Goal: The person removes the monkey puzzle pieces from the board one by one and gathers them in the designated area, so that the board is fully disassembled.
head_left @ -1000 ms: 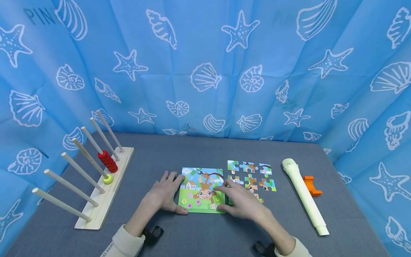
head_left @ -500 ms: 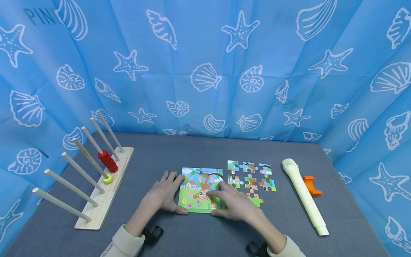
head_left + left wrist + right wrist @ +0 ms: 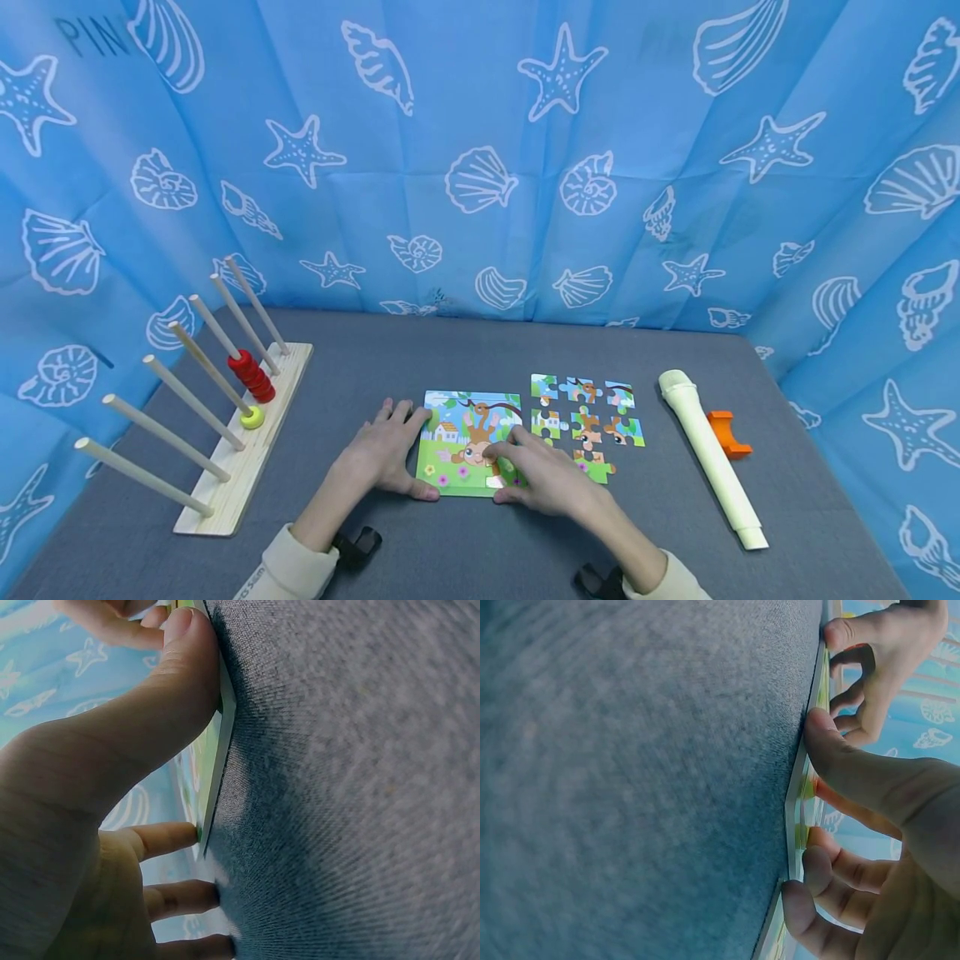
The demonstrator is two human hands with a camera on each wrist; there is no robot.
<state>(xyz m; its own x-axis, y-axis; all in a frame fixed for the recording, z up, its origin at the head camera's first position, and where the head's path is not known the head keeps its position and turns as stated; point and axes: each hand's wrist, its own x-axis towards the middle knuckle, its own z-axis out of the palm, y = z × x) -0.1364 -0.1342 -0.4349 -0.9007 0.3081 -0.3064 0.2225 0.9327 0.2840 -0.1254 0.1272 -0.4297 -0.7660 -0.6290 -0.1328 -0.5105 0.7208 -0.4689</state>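
A jigsaw puzzle board (image 3: 461, 482) with a monkey picture lies flat on the table. My left hand (image 3: 386, 454) rests along its left side, fingers spread and thumb at the near left corner. In the left wrist view, that thumb (image 3: 180, 675) lies across the board's edge (image 3: 217, 765). My right hand (image 3: 551, 475) is over the board's right part, index fingertip touching the monkey's face and thumb at the front edge. The right wrist view shows the right thumb (image 3: 832, 742) at the board's edge. A small pale patch (image 3: 495, 482) shines beside this hand, which hides the board's right side.
Several loose puzzle pieces (image 3: 587, 429) lie right of the board. Farther right are a pale stick-like tube with a rounded head (image 3: 708, 454) and an orange bracket (image 3: 727, 435). A wooden peg stand (image 3: 247, 450) with red rings (image 3: 251, 377) and a yellow ring (image 3: 252, 417) stands at left.
My right hand has shifted left over the board, its index fingertip moving onto the monkey's face. The patch near the front edge now looks brighter. The left hand has stayed in place.
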